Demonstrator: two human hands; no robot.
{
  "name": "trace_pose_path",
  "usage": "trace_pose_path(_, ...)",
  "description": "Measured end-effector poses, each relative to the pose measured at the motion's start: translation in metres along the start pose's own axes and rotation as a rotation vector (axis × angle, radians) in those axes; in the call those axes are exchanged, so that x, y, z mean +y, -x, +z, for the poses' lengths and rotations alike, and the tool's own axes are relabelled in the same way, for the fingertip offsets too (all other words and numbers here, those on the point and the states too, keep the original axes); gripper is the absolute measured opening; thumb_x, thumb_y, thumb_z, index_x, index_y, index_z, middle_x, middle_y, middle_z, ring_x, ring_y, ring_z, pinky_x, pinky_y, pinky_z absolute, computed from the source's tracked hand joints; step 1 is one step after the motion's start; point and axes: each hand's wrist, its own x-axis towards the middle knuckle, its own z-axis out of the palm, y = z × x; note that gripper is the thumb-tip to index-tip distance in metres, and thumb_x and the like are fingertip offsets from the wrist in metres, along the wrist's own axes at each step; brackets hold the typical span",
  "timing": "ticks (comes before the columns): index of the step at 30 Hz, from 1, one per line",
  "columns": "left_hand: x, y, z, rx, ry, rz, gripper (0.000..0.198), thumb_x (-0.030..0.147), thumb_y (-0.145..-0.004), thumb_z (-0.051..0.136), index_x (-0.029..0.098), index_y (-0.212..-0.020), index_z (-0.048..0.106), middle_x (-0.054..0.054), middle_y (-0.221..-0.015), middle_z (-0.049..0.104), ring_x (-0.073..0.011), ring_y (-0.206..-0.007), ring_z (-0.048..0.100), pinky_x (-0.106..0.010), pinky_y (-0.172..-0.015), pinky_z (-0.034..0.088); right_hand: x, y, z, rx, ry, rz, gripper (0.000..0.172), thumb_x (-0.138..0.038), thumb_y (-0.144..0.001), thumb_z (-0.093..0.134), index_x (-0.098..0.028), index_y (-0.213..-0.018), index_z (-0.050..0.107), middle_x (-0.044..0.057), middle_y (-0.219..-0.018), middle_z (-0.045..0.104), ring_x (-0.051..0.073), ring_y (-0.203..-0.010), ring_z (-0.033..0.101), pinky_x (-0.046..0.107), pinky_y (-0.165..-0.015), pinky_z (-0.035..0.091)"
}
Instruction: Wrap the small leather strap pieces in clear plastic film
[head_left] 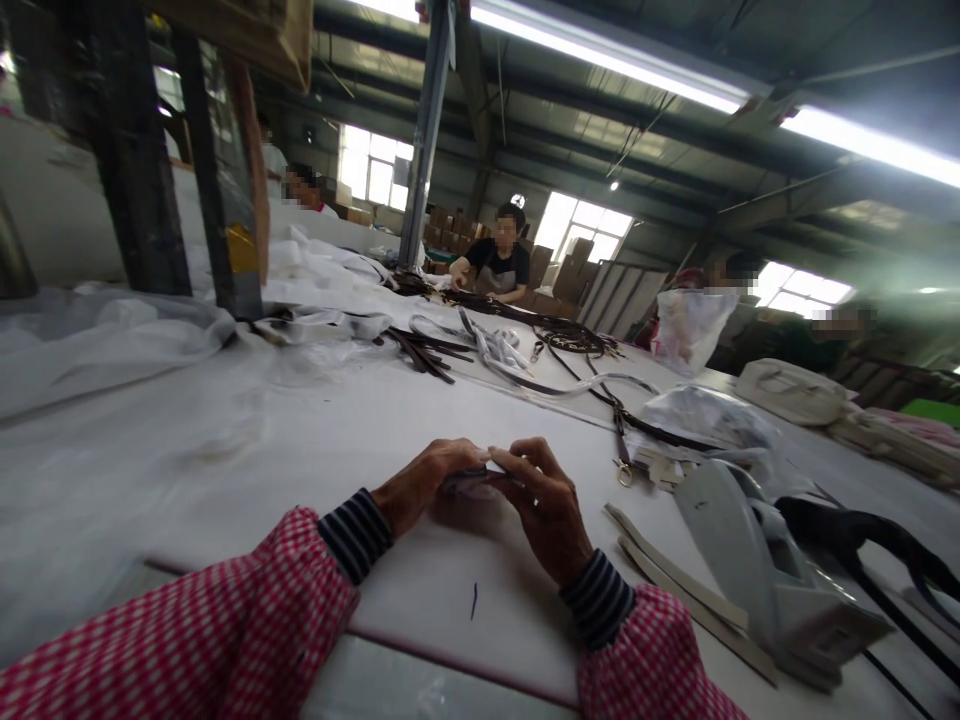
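Both of my hands meet over the white worktable (315,440) just in front of me. My left hand (420,485) and my right hand (544,505) pinch a small flat piece (474,478) between their fingertips; it looks like a thin strip or a wrapped bit of clear plastic, too small to name. Both sets of fingers are closed on it. My sleeves are red-and-white check over striped cuffs.
A grey tape dispenser (765,565) and pale strips (675,575) lie to my right. Dark brown straps (570,340), clear plastic bags (705,410) and white cloth cover the table farther back. Cream bags (791,390) sit at the right. Other people work at the far end.
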Motion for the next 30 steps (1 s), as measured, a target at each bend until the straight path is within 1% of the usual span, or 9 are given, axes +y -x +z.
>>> trace_pose_path(9,0.003,-0.001,-0.002,-0.001,-0.418,0.072,0.026,0.042,-0.088,0.053,0.020,-0.084,0.066,-0.003,-0.089,0.063,-0.0219,-0.083,0.057,-0.032,-0.071,0.045,0.001,-0.002,-0.004,-0.045,-0.087,0.093,0.026,-0.028,-0.094,0.067,-0.029,-0.119,0.072,0.005,-0.106,0.054,0.017,-0.089,0.059,0.031,-0.075,0.052)
trace_pose_path(12,0.004,0.001,-0.002,0.005,-0.562,0.129,0.031,0.045,-0.091,0.048,0.020,-0.095,0.066,-0.003,-0.096,0.063,-0.0240,-0.091,0.059,-0.035,-0.079,0.045,-0.011,0.003,-0.007,-0.015,-0.070,0.148,0.033,-0.023,-0.090,0.069,-0.029,-0.122,0.071,0.006,-0.111,0.056,0.018,-0.094,0.059,0.028,-0.070,0.053)
trace_pose_path(15,-0.004,-0.001,-0.007,0.023,-0.744,0.210,0.038,0.052,-0.090,0.048,0.021,-0.105,0.065,-0.005,-0.104,0.064,-0.0270,-0.096,0.059,-0.038,-0.085,0.045,-0.029,0.013,-0.026,0.031,0.006,0.161,0.039,-0.020,-0.087,0.072,-0.029,-0.124,0.069,0.007,-0.118,0.057,0.019,-0.098,0.059,0.027,-0.069,0.054)
trace_pose_path(18,-0.018,-0.012,-0.015,0.025,-0.909,0.318,0.041,0.056,-0.090,0.046,0.021,-0.098,0.068,-0.008,-0.113,0.065,-0.0310,-0.105,0.057,-0.042,-0.093,0.043,-0.046,0.031,-0.073,0.085,0.127,0.154,0.030,-0.022,-0.088,0.071,-0.027,-0.118,0.072,0.007,-0.118,0.058,0.018,-0.095,0.059,0.027,-0.069,0.053)
trace_pose_path(21,-0.031,-0.021,-0.018,0.020,-0.997,0.417,0.040,0.054,-0.090,0.045,0.021,-0.085,0.068,-0.011,-0.114,0.067,-0.0327,-0.103,0.057,-0.044,-0.093,0.042,-0.055,0.059,-0.145,0.213,0.282,0.243,0.021,-0.027,-0.090,0.068,-0.026,-0.110,0.075,0.006,-0.116,0.060,0.016,-0.087,0.059,0.028,-0.068,0.052)
trace_pose_path(23,-0.036,-0.023,-0.018,0.012,-1.022,0.455,0.037,0.051,-0.089,0.046,0.021,-0.084,0.067,-0.011,-0.117,0.067,-0.0327,-0.105,0.057,-0.043,-0.095,0.042,-0.054,0.079,-0.196,0.340,0.370,0.370,0.019,-0.031,-0.087,0.068,-0.023,-0.101,0.077,0.007,-0.110,0.061,0.016,-0.085,0.058,0.030,-0.073,0.052)
trace_pose_path(25,-0.038,-0.024,-0.018,0.003,-1.037,0.473,0.033,0.048,-0.089,0.049,0.021,-0.086,0.067,-0.011,-0.118,0.068,-0.0321,-0.107,0.058,-0.041,-0.097,0.042,-0.049,0.097,-0.240,0.452,0.403,0.629,0.015,-0.032,-0.081,0.072,-0.021,-0.090,0.078,0.006,-0.107,0.062,0.017,-0.086,0.056,0.032,-0.080,0.051)
trace_pose_path(27,-0.038,-0.024,-0.019,-0.001,-1.050,0.485,0.032,0.047,-0.088,0.050,0.021,-0.089,0.068,-0.011,-0.117,0.068,-0.0319,-0.107,0.058,-0.040,-0.097,0.042,-0.042,0.112,-0.270,0.486,0.387,0.803,0.015,-0.032,-0.078,0.072,-0.018,-0.082,0.076,0.008,-0.099,0.064,0.018,-0.082,0.055,0.031,-0.070,0.050)
trace_pose_path(30,-0.037,-0.024,-0.019,-0.006,-1.068,0.486,0.032,0.047,-0.089,0.049,0.022,-0.092,0.069,-0.010,-0.116,0.069,-0.0321,-0.106,0.059,-0.042,-0.097,0.043,-0.032,0.124,-0.286,0.458,0.286,1.011,0.020,-0.036,-0.078,0.073,-0.016,-0.077,0.075,0.009,-0.084,0.067,0.018,-0.072,0.056,0.026,-0.053,0.043)
